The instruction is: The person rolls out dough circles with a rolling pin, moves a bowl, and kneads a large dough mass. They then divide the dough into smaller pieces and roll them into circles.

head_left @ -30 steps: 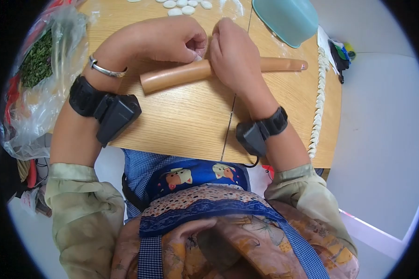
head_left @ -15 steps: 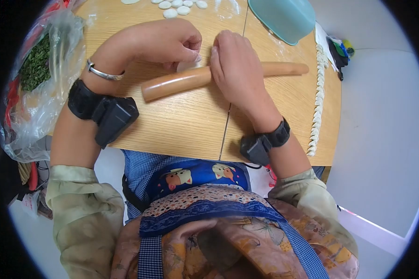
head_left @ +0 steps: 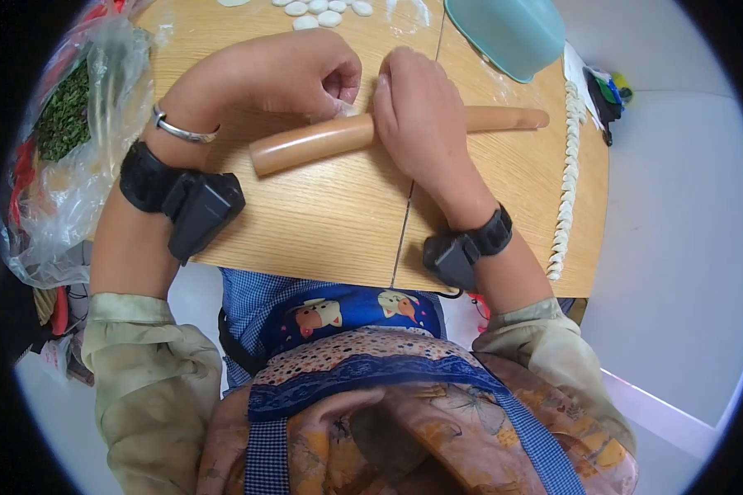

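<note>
My right hand (head_left: 421, 111) is closed over the middle of a wooden rolling pin (head_left: 314, 144), which lies slantwise on the table. Just left of it, my left hand (head_left: 318, 78) has its fingers curled in a pinch on the edge of a dough wrapper (head_left: 347, 110). Only a small pale bit of that wrapper shows between the fingers and the pin; the rest is hidden. Several flat dough rounds (head_left: 318, 7) lie beyond my hands at the top of the view.
A teal plastic bowl (head_left: 512, 37) sits at the far right. Along the table's right edge runs a long braided strip of dough (head_left: 567, 181). On the left, a clear plastic bag (head_left: 111, 107) lies beside chopped greens (head_left: 64, 115). A seam crosses the wooden table (head_left: 330, 223).
Less of the dough wrapper shows by my left fingers now. My right hand and the rolling pin have shifted very slightly; the view has moved a little too.
</note>
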A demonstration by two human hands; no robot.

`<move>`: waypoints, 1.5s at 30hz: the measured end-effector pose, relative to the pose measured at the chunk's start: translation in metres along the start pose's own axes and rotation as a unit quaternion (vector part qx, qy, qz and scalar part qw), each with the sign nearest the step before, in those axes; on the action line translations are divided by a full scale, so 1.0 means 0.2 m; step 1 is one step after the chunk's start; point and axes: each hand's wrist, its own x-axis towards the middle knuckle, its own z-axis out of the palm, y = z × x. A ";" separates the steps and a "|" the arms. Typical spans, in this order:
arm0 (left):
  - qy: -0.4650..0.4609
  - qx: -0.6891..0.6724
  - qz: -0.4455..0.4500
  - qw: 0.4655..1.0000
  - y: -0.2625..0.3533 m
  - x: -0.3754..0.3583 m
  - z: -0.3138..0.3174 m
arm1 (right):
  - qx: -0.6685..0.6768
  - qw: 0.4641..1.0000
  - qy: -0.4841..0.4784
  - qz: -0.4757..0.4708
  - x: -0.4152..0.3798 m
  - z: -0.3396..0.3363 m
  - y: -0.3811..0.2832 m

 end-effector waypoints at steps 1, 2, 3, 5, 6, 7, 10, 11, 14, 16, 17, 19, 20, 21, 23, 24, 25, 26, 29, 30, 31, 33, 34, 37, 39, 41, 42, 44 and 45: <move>-0.001 0.000 0.001 1.000 0.01 0.00 0.00 | -0.004 1.000 0.002 -0.013 -0.04 -0.01 -0.01; -0.009 0.021 0.001 1.000 0.01 0.01 0.00 | -0.009 1.000 0.003 -0.026 -0.07 -0.03 -0.02; -0.017 0.042 0.001 0.999 0.01 0.02 0.00 | -0.011 1.000 0.003 -0.025 -0.10 -0.05 -0.03; -0.018 0.045 0.004 0.999 0.00 0.00 -0.02 | -0.015 0.999 -0.010 -0.028 -0.14 -0.08 -0.05; -0.018 0.054 0.004 0.998 0.01 0.00 -0.03 | -0.014 0.999 -0.005 -0.028 -0.16 -0.09 -0.04; -0.019 0.054 0.005 0.998 0.01 -0.01 -0.03 | -0.010 0.999 -0.007 -0.029 -0.17 -0.10 -0.04; -0.033 -0.062 -0.066 0.995 0.03 -0.03 -0.04 | -0.007 0.999 -0.014 -0.035 -0.14 -0.09 -0.03; -0.037 -0.060 -0.077 0.995 0.04 -0.03 -0.04 | -0.008 0.999 -0.019 -0.041 -0.11 -0.07 -0.02; -0.049 -0.057 -0.080 0.994 0.04 -0.01 -0.05 | -0.027 0.998 -0.008 -0.053 -0.02 -0.01 0.01; -0.059 -0.055 -0.072 0.994 0.02 0.00 -0.05 | -0.029 0.998 -0.013 -0.049 0.05 0.02 0.02; -0.046 -0.052 -0.063 0.996 0.01 0.00 -0.04 | -0.033 0.998 -0.018 -0.044 0.08 0.04 0.03; -0.034 -0.050 -0.054 0.997 -0.02 0.01 -0.02 | -0.035 0.998 -0.007 -0.048 0.14 0.08 0.05; -0.005 -0.008 -0.028 1.000 -0.04 0.01 -0.02 | -0.038 0.998 0.006 -0.052 0.15 0.10 0.06; 0.023 0.035 -0.002 0.999 -0.03 0.01 -0.02 | -0.037 0.998 0.006 -0.052 0.15 0.08 0.05; 0.018 -0.001 -0.023 1.000 -0.01 0.00 -0.02 | -0.025 0.999 -0.024 -0.010 0.13 0.05 0.03; 0.014 -0.037 -0.044 0.998 -0.01 -0.01 -0.02 | -0.025 0.999 -0.024 -0.011 0.10 0.04 0.02; 0.015 -0.037 -0.045 0.998 -0.02 -0.01 -0.01 | -0.022 0.999 -0.023 -0.011 0.07 0.03 0.01; 0.010 -0.020 -0.011 1.000 -0.03 -0.01 -0.01 | -0.020 1.000 -0.022 -0.010 0.04 0.01 0.01; -0.004 0.027 0.016 1.000 -0.02 0.00 -0.01 | -0.028 0.999 -0.035 -0.026 -0.07 -0.05 -0.03; -0.013 0.056 0.007 0.998 -0.01 0.00 0.00 | -0.028 0.999 -0.035 -0.026 -0.10 -0.08 -0.04; -0.013 0.056 0.008 0.998 -0.01 0.00 0.00 | -0.029 0.998 -0.044 -0.029 -0.13 -0.10 -0.05; 0.022 0.076 0.013 0.997 0.01 0.00 0.02 | -0.030 0.998 -0.053 -0.032 -0.17 -0.13 -0.06; 0.022 0.077 0.014 0.997 0.01 0.01 0.04 | -0.019 0.998 -0.056 -0.030 -0.19 -0.14 -0.06; 0.078 -0.089 -0.004 0.993 0.02 0.03 0.07 | 0.004 0.998 -0.048 -0.034 -0.20 -0.15 -0.04; 0.081 -0.078 -0.027 0.993 0.02 0.05 0.08 | 0.019 0.998 -0.037 -0.041 -0.18 -0.13 -0.01; 0.083 -0.079 -0.032 0.993 0.01 0.06 0.09 | 0.039 0.998 -0.016 -0.036 -0.12 -0.11 0.06; 0.084 -0.080 -0.036 0.993 0.01 0.06 0.09 | 0.039 0.999 -0.016 -0.034 -0.09 -0.10 0.07; 0.083 -0.080 -0.049 0.992 0.02 0.05 0.09 | 0.019 0.999 -0.029 -0.033 -0.02 -0.08 0.10; 0.085 -0.081 -0.062 0.991 0.02 0.05 0.09 | 0.020 0.999 -0.030 -0.032 0.02 -0.06 0.12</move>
